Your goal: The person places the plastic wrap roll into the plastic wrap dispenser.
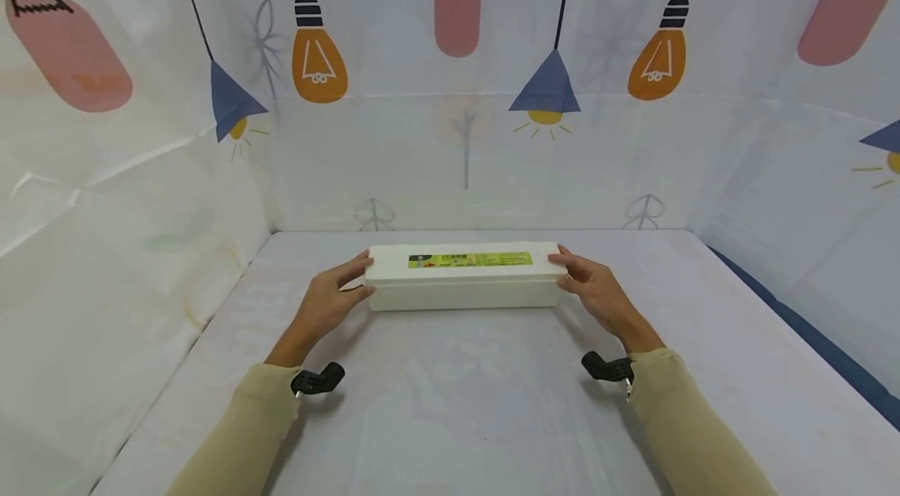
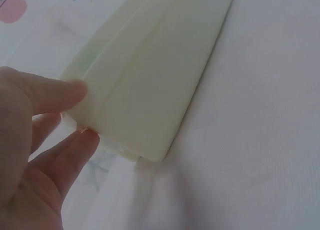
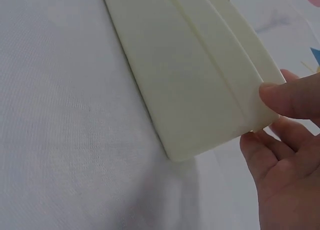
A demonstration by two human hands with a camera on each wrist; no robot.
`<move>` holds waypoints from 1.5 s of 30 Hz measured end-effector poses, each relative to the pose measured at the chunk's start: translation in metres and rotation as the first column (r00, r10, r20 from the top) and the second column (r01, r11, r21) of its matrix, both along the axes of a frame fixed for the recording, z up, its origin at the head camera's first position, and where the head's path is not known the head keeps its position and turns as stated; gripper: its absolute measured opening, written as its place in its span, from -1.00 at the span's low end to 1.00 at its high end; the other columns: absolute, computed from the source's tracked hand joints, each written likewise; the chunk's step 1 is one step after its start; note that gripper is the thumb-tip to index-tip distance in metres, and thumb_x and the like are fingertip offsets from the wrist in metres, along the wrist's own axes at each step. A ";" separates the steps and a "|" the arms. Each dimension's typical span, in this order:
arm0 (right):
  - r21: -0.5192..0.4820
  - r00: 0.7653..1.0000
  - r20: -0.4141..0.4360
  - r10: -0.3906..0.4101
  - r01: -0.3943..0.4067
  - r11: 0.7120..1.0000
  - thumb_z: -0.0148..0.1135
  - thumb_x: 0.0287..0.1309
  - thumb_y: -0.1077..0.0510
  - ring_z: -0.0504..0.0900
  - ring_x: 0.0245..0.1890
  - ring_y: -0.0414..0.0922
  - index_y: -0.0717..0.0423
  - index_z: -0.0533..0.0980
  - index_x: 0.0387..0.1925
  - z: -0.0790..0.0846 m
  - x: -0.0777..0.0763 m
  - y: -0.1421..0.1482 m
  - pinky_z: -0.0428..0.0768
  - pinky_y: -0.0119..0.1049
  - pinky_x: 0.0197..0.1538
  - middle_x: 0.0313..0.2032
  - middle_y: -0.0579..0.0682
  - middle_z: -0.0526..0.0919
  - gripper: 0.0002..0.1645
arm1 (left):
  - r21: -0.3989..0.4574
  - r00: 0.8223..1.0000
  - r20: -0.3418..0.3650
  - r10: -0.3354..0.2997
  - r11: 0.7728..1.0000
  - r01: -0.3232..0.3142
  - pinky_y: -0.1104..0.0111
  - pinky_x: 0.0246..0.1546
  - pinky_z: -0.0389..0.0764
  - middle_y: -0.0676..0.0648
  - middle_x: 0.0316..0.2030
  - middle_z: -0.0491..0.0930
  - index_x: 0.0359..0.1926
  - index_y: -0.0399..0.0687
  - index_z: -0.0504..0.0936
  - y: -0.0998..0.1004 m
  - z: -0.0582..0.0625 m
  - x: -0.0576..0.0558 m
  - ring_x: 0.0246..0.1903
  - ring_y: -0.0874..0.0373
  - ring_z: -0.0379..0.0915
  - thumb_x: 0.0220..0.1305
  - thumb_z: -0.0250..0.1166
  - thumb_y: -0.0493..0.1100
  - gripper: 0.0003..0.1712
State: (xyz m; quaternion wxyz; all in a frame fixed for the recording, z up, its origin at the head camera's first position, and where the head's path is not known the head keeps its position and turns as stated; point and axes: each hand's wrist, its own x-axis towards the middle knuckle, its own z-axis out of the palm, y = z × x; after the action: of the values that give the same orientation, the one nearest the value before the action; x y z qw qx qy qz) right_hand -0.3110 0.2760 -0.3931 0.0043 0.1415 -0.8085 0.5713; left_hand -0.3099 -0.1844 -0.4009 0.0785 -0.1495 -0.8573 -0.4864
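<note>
A long white plastic box (image 1: pixel 464 294) with a lid lies crosswise on the table, long side facing me. On the lid is a yellow-green printed label (image 1: pixel 469 260). My left hand (image 1: pixel 330 293) holds the box's left end; in the left wrist view its thumb and fingertips (image 2: pixel 90 136) grip the lid's corner. At the opposite end, my right hand (image 1: pixel 594 289) holds the box the same way, its thumb (image 3: pixel 272 96) on the front edge of the lid and other fingers at the end wall. A seam between lid and base runs along the front.
The table (image 1: pixel 450 402) has a white cover. Behind it hangs a white curtain (image 1: pixel 394 144) printed with lamps and bulbs, continuing along both sides. Each wrist wears a black camera mount (image 1: pixel 318 379). A dark blue strip (image 1: pixel 808 324) shows beyond the table's right edge.
</note>
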 end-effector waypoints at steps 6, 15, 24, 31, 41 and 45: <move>0.001 1.000 0.004 -0.001 0.001 1.000 0.16 0.42 0.28 -0.07 0.54 0.00 0.30 0.27 0.44 0.001 0.000 0.000 0.06 0.02 0.47 0.55 0.02 -0.01 -0.37 | -0.019 0.999 0.020 0.039 0.999 -0.039 -0.01 0.31 0.36 0.05 0.39 0.36 0.42 0.08 0.44 -0.001 -0.001 -0.001 0.36 -0.02 0.30 0.37 0.34 0.06 -0.35; -0.007 0.999 0.016 -0.035 0.035 0.999 0.21 0.38 0.29 -0.05 0.54 -0.02 0.29 0.28 0.44 0.002 0.000 0.000 0.14 -0.11 0.45 0.54 0.02 0.03 -0.34 | -0.011 0.999 0.013 0.048 0.999 -0.048 0.03 0.28 0.41 0.04 0.40 0.35 0.42 0.04 0.44 0.002 0.001 -0.002 0.34 -0.03 0.33 0.42 0.28 0.07 -0.38; -0.023 0.999 0.023 -0.046 0.047 0.999 0.24 0.35 0.31 -0.04 0.53 -0.02 0.32 0.29 0.43 0.001 0.000 0.003 0.10 -0.06 0.46 0.53 0.03 0.06 -0.33 | 0.052 0.996 0.090 0.019 0.998 -0.024 0.07 0.26 0.43 0.06 0.44 0.29 0.43 0.06 0.42 0.003 0.001 -0.007 0.36 0.00 0.30 0.43 0.28 0.02 -0.39; -0.008 0.999 -0.005 -0.042 0.042 0.999 0.24 0.33 0.33 0.02 0.52 0.09 0.32 0.26 0.44 0.002 0.001 0.003 0.14 -0.01 0.44 0.52 0.12 0.09 -0.29 | 0.101 0.995 0.101 0.002 0.995 -0.012 0.05 0.23 0.46 0.11 0.44 0.27 0.42 0.10 0.45 0.001 0.000 -0.005 0.32 -0.04 0.35 0.40 0.31 0.03 -0.39; -0.020 0.996 0.029 -0.087 0.088 0.996 0.22 0.32 0.35 0.23 0.44 0.16 0.29 0.19 0.49 0.005 0.003 -0.001 0.23 0.05 0.40 0.46 0.20 0.22 -0.24 | 0.075 0.993 0.121 0.005 0.997 -0.014 0.01 0.26 0.42 0.06 0.43 0.31 0.46 0.12 0.37 -0.005 -0.001 -0.004 0.34 -0.02 0.34 0.44 0.27 -0.01 -0.37; -0.033 0.996 0.017 -0.090 0.090 0.995 0.22 0.31 0.34 0.28 0.41 0.18 0.35 0.20 0.46 0.005 0.004 -0.001 0.32 -0.02 0.37 0.42 0.27 0.28 -0.26 | 0.015 0.994 0.103 0.022 1.000 -0.023 -0.03 0.22 0.45 -0.02 0.40 0.36 0.46 0.09 0.38 -0.006 0.001 -0.001 0.32 -0.06 0.35 0.44 0.27 0.02 -0.36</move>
State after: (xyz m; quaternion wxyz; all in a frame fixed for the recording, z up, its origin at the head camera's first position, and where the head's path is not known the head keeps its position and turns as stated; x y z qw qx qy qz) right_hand -0.3074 0.2750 -0.3880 0.0261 0.1004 -0.8042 0.5852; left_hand -0.3112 -0.1903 -0.4002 0.0411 -0.1140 -0.8578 -0.4995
